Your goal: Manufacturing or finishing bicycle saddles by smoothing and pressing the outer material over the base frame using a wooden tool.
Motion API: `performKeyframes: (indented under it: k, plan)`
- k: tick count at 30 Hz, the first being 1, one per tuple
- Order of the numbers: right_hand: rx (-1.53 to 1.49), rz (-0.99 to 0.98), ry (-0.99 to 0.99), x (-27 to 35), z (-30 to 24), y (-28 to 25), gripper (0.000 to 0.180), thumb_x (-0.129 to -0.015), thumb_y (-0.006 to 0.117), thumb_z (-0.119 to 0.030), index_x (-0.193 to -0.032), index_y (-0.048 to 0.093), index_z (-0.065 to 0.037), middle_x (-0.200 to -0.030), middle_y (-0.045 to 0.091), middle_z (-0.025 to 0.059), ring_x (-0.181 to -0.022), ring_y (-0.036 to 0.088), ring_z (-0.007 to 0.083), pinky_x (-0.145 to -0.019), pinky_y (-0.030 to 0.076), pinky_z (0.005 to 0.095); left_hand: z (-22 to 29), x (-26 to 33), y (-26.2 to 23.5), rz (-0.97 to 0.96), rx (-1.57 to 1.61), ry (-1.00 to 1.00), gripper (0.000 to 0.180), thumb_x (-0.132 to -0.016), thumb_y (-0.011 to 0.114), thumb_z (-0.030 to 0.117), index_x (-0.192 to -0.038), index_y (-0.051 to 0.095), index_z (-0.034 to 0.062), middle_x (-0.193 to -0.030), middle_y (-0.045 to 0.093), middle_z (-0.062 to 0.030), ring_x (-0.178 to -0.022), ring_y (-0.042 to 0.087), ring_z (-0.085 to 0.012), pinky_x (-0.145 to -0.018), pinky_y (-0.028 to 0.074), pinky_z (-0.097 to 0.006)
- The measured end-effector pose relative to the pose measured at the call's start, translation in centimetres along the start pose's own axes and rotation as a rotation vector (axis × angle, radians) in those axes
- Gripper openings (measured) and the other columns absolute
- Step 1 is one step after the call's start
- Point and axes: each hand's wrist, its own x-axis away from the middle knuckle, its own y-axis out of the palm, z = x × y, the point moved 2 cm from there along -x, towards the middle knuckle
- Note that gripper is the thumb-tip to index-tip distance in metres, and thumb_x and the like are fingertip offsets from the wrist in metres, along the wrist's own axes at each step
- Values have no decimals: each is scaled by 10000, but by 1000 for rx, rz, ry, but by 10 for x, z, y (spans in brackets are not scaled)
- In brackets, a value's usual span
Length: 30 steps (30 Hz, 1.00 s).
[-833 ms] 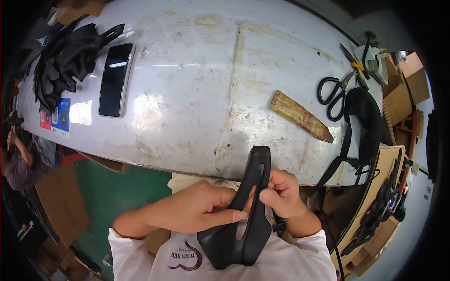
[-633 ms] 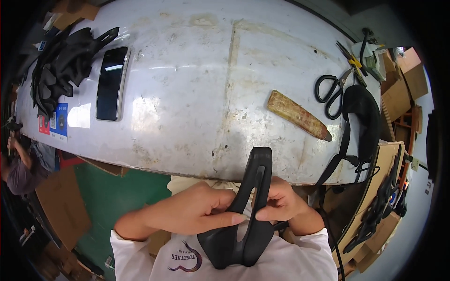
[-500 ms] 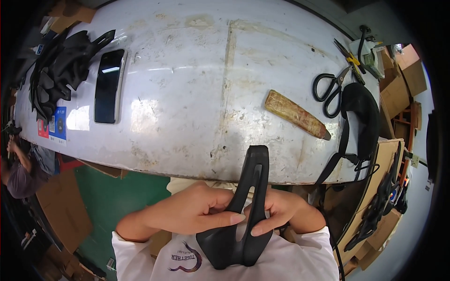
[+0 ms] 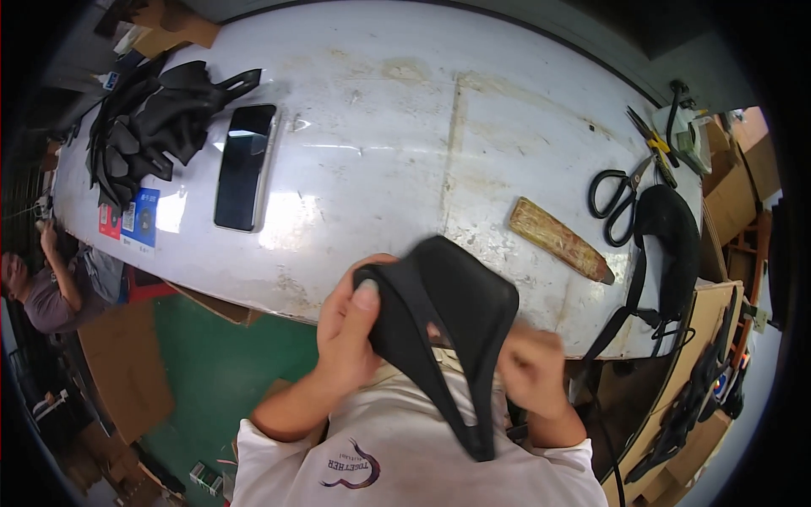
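Note:
A black bicycle saddle cover (image 4: 469,291) with a long slot down its middle is held up in front of me at the table's near edge. Its broad end points away from me, and its narrow end hangs down over my shirt. My left hand (image 4: 348,325) is closed on the cover's left corner, thumb on top. Beside the cover's right edge is my right hand (image 4: 534,367), smeared by motion with its fingers curled; whether it touches the cover is unclear. A pile of similar black covers (image 4: 152,127) lies at the table's far left.
On the white table (image 4: 372,194) are a phone (image 4: 245,169), a tape-wrapped tool (image 4: 559,239), black-handled scissors (image 4: 617,203), yellow-handled pliers (image 4: 655,144) and a black strapped pouch (image 4: 667,237). A cardboard box (image 4: 680,372) stands right. A person (image 4: 63,279) is at far left.
The saddle cover has been turned around, its broad end now away from me. My left hand has moved to its left corner; my right hand has come off its middle to the right side.

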Motion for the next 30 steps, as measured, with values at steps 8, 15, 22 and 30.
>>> performKeyframes:
  k: [8, 15, 22, 30]
  plan:
    - [-385, -4, 127, -30, -14, 11, 539, -1164, 372, -267, -1580, 417, 72, -1238, 724, 198, -1178, 688, 263, -1066, 491, 363, 19, 1, 15, -439, -940, -62, 450, -1099, 530, 107, -1522, 474, -34, -1063, 746, -75, -883, 682, -98, -841, 530, -238]
    - [-119, 80, -4, -21, -22, 15, 579, -1116, 482, -170, -1623, 298, 40, -1145, 734, 264, -951, 769, 380, -872, 585, 395, 20, 1, 24, -489, -839, -281, 515, -1025, 681, 34, -1494, 474, -19, -1031, 768, -102, -899, 770, -163, -811, 606, -296]
    - [-294, -201, 141, -27, -22, -5, 191, -1102, 564, -212, -1157, 565, -29, -756, 661, 155, -645, 684, 270, -616, 512, 372, 20, 4, 26, -498, -1064, -234, 256, -1013, 730, 92, -1212, 604, -10, -824, 754, -85, -738, 732, -120, -653, 556, -278]
    - [-335, -89, 230, -37, -19, 6, 390, -1125, 542, -327, -860, 596, -47, -606, 491, 89, -540, 473, 165, -529, 396, 341, 17, -13, 49, -502, -1221, -45, 398, -886, 892, 204, -1129, 633, 25, -675, 679, -61, -615, 651, -99, -576, 467, -251]
